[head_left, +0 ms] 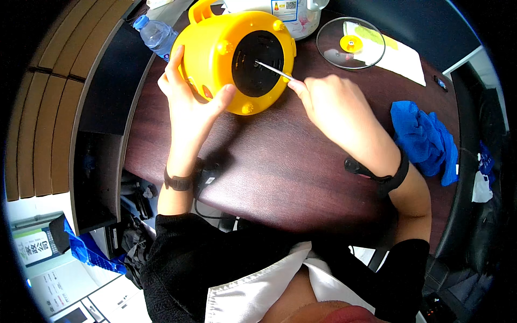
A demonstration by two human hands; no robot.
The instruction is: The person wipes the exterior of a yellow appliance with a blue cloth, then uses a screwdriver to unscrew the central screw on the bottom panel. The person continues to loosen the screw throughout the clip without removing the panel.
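A yellow round appliance is held tilted on its side, its underside with small feet and a black round plate facing me. My left hand grips it at the left side, fingers and thumb curved round the body. My right hand is closed on a slim metal screwdriver, whose tip rests at or very close to the middle of the black plate; its handle is mostly hidden in my fingers.
On the dark wooden desk are a water bottle, white appliance, glass lid over paper and blue cloth. A shelf and stacked cardboard boxes stand on the left.
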